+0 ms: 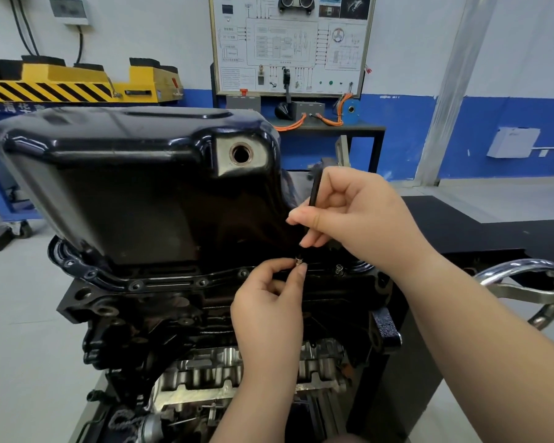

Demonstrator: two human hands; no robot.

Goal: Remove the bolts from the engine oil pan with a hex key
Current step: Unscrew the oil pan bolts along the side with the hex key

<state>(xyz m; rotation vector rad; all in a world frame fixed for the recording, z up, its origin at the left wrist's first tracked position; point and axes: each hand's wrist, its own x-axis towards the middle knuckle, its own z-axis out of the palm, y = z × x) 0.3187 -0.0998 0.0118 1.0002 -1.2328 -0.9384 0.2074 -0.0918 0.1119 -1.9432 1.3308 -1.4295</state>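
**A:** We stood in a workshop with a white wall and a blue band along its foot. A wiring-diagram board (290, 43) hung far behind the engine, and a yellow-and-black lift (77, 81) sat far left.

**B:** And where was the engine oil pan (125, 174)?

**A:** It sat glossy black on top of the upturned engine block (173, 314), filling the middle and left of our view. Its open drain hole (241, 153) faced us.

**B:** What were our hands doing?

**A:** Our left hand (269, 302) pinched a bolt (299, 261) between thumb and forefinger at the pan's near flange, right of centre. Our right hand (359, 212), just above, had its fingers curled round the hex key (314, 190). The key's black shaft stuck up past the knuckles, and the rest was mostly hidden by the fingers.

**B:** Anything else nearby?

**A:** A second bolt (339, 269) stood raised on the flange just right of the first. A chrome handwheel (531, 289) sat on the near right.
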